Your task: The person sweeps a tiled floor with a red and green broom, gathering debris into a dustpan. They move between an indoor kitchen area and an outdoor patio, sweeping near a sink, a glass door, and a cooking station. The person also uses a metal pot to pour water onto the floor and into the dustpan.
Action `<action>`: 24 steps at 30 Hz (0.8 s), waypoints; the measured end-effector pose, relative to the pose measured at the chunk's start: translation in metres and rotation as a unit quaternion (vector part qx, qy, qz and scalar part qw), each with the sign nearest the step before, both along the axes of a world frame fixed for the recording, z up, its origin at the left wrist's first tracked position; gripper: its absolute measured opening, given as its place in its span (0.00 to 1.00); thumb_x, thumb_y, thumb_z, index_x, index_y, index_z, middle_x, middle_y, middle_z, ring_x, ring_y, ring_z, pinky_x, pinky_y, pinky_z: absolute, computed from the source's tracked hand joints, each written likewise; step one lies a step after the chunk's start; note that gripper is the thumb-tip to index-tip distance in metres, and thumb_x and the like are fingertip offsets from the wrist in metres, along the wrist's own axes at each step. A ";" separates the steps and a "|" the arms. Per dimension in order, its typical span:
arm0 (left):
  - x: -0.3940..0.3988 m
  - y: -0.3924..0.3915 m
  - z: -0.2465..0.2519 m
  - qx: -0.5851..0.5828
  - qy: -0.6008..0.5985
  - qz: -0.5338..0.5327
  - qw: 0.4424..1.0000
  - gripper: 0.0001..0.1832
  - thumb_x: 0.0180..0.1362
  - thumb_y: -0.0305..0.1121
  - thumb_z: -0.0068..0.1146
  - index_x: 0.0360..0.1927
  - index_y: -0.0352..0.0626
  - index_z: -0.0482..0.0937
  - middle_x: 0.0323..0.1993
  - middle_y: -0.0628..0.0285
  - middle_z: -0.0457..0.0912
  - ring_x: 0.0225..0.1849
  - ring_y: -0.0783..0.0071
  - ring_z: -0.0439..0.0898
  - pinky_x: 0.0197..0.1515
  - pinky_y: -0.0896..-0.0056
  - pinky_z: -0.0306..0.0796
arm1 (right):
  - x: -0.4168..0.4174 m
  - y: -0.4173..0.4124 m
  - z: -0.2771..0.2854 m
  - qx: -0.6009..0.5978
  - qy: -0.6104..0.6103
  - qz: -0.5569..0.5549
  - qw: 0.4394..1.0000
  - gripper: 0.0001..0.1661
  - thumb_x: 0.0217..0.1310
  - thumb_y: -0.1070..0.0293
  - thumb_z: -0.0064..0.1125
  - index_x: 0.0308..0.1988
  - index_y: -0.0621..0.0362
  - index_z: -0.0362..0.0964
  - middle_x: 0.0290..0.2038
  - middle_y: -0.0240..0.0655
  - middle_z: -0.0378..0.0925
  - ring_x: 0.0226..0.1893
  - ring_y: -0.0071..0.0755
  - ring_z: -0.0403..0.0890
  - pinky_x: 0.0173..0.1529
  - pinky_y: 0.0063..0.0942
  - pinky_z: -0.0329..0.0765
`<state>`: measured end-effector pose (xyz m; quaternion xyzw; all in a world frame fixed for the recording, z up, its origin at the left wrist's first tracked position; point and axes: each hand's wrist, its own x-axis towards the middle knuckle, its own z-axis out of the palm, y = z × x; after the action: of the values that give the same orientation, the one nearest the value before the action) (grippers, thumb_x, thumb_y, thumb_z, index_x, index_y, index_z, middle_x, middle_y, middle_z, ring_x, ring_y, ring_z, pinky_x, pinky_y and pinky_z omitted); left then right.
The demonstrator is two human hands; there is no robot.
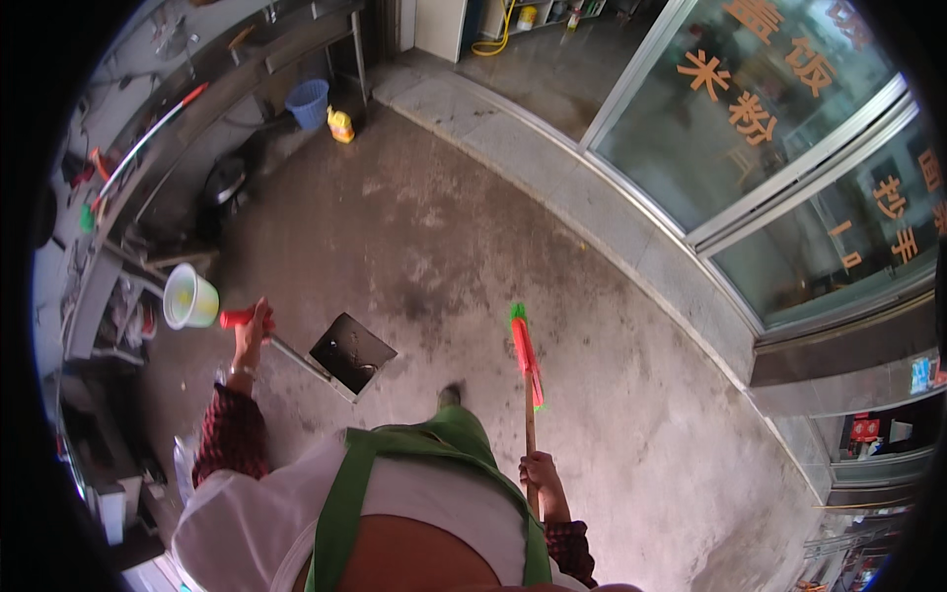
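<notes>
My left hand (254, 325) is closed around the red grip of a long-handled metal dustpan (354, 355). Its square pan has some dark, wet-looking debris in it and is held low over the floor; whether it touches the floor I cannot tell. My right hand (541, 476) grips the wooden handle of a broom (524, 355) with a red head and green bristles. The broom head points away from me, right of the pan. A white plastic tub (191, 296) with something yellowish-green inside is just left of my left hand.
A worktable (274, 59) runs along the left, with a blue basket (307, 103) and a yellow bottle (340, 126) on the floor by it. A raised concrete sill (562, 159) and sliding glass doors (740, 111) bound the right side. Another long-handled tool (152, 140) lies at the upper left.
</notes>
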<state>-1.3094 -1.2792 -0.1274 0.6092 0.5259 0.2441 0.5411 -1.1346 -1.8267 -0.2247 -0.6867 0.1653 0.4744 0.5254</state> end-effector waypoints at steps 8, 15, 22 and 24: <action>0.238 0.132 0.044 0.014 -0.008 0.073 0.997 0.20 0.52 0.54 0.48 0.26 0.46 0.73 0.19 0.72 0.70 0.21 0.85 0.70 0.20 0.83 0.60 | 0.352 0.211 0.059 0.047 -0.061 0.036 0.996 0.10 0.51 0.72 0.49 0.18 0.57 0.63 0.11 0.27 0.60 0.09 0.20 0.62 0.12 0.19 0.60; 0.493 0.276 0.008 -0.001 -0.019 0.047 0.999 0.18 0.52 0.50 0.49 0.28 0.45 0.74 0.19 0.71 0.72 0.21 0.83 0.72 0.21 0.81 0.59 | 0.605 0.386 0.137 0.098 -0.116 0.005 0.988 0.11 0.51 0.75 0.49 0.17 0.60 0.62 0.11 0.28 0.61 0.09 0.19 0.62 0.11 0.18 0.58; 0.718 0.417 0.042 0.034 0.005 0.002 0.999 0.18 0.53 0.50 0.49 0.26 0.44 0.74 0.18 0.71 0.72 0.21 0.85 0.71 0.19 0.82 0.61 | 0.831 0.514 0.216 0.206 -0.118 -0.076 0.968 0.10 0.56 0.70 0.48 0.22 0.55 0.61 0.16 0.30 0.64 0.14 0.21 0.67 0.12 0.18 0.61; 0.770 0.449 0.051 0.038 0.003 0.007 0.999 0.19 0.53 0.51 0.49 0.27 0.44 0.74 0.19 0.71 0.72 0.21 0.85 0.71 0.19 0.82 0.61 | 0.900 0.532 0.185 0.093 -0.165 -0.041 0.981 0.06 0.55 0.66 0.49 0.29 0.56 0.64 0.18 0.32 0.67 0.16 0.25 0.70 0.15 0.23 0.68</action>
<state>-0.5391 -0.8304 -0.0768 0.6262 0.5221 0.2655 0.5146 -0.2346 -1.2949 -0.0394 -0.6961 0.0596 0.3462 0.6261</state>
